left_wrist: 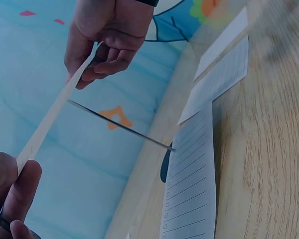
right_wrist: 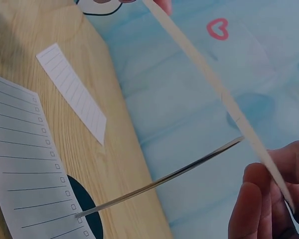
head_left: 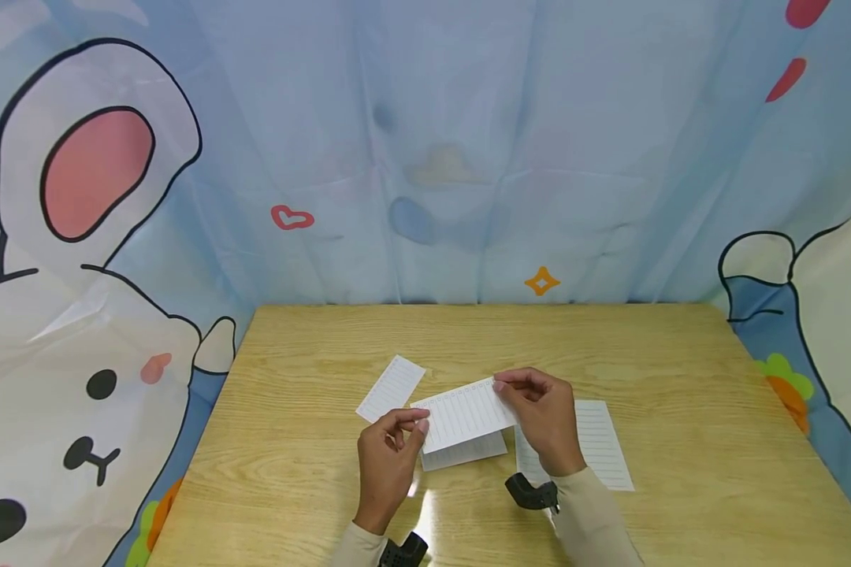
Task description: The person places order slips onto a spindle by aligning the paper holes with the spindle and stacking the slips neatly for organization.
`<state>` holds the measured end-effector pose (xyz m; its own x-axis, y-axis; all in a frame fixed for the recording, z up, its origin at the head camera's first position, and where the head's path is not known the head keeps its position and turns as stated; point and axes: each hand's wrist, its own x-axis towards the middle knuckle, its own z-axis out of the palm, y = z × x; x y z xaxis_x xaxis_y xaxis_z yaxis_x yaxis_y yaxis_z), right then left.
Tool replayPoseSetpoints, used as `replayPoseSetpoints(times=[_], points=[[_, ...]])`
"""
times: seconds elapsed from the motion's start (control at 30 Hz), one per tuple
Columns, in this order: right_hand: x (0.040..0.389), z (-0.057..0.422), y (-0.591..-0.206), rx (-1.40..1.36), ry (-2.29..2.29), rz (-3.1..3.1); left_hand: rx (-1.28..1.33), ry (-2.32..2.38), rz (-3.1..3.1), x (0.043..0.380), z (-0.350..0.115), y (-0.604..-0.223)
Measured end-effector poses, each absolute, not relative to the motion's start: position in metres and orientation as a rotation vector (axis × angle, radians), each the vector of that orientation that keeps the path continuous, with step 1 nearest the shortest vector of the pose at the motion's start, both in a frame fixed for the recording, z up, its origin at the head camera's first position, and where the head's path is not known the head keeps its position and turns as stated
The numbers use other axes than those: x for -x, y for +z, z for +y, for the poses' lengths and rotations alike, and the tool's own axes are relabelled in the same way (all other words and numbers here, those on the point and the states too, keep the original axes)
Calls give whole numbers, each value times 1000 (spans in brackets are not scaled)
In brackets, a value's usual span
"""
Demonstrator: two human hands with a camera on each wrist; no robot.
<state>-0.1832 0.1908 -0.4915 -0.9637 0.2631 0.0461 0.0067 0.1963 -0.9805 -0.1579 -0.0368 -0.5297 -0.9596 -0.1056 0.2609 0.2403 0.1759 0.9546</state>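
My left hand (head_left: pixel 390 468) pinches the left end of a white lined checklist sheet (head_left: pixel 462 415) between thumb and fingers. At its upper right corner, my right hand (head_left: pixel 548 417) pinches the same sheet, so it hangs stretched above the table. Under it stands a paper spike: a thin metal rod (right_wrist: pixel 162 183) rising from a dark rounded base (right_wrist: pixel 85 198). A second checklist sheet (left_wrist: pixel 189 184) lies over that base, with the rod coming up through it. In both wrist views the rod's tip meets the underside of the held sheet. From the head, the held sheet hides the rod.
A smaller lined sheet (head_left: pixel 392 388) lies on the wooden table (head_left: pixel 291 488) left of the spike. More lined paper (head_left: pixel 599 445) lies to the right, partly behind my right hand and wrist. A printed cartoon curtain (head_left: pixel 440 236) hangs behind the table.
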Motion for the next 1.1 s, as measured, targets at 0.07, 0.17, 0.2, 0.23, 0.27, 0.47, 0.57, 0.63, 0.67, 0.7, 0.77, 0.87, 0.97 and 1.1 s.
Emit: replayPoseSetpoints(times=[0.07, 0.17, 0.2, 0.23, 0.27, 0.47, 0.57, 0.63, 0.67, 0.7, 0.77, 0.87, 0.97, 1.1], points=[[184, 190, -491, 264, 1864, -2268, 132, -1852, -2175, 158, -38, -530], [184, 189, -490, 277, 1867, -2276, 141, -1858, -2154, 158, -38, -531], [185, 189, -490, 282, 1868, -2279, 141, -1859, -2152, 159, -38, -531], [185, 189, -491, 289, 1871, -2282, 139, -1856, -2157, 159, -38, -532], [185, 189, -491, 292, 1874, -2285, 138, -1858, -2157, 159, -38, -532], [186, 189, -495, 288, 1893, -2282, 124, -1872, -2161, 160, -39, -535], [187, 188, -496, 292, 1895, -2278, 116, -1876, -2160, 160, -39, -536], [187, 188, -496, 303, 1897, -2283, 112, -1879, -2159, 160, -39, -537], [187, 188, -496, 307, 1896, -2287, 111, -1881, -2158, 160, -39, -537], [187, 188, -496, 312, 1895, -2290, 110, -1883, -2158, 160, -39, -538], [187, 188, -497, 314, 1891, -2293, 113, -1892, -2154, 161, -39, -540], [188, 188, -497, 309, 1887, -2293, 117, -1887, -2159, 161, -39, -542], [187, 188, -498, 308, 1894, -2289, 128, -1879, -2162, 161, -39, -544], [187, 188, -499, 296, 1904, -2284, 133, -1873, -2168, 161, -39, -544]])
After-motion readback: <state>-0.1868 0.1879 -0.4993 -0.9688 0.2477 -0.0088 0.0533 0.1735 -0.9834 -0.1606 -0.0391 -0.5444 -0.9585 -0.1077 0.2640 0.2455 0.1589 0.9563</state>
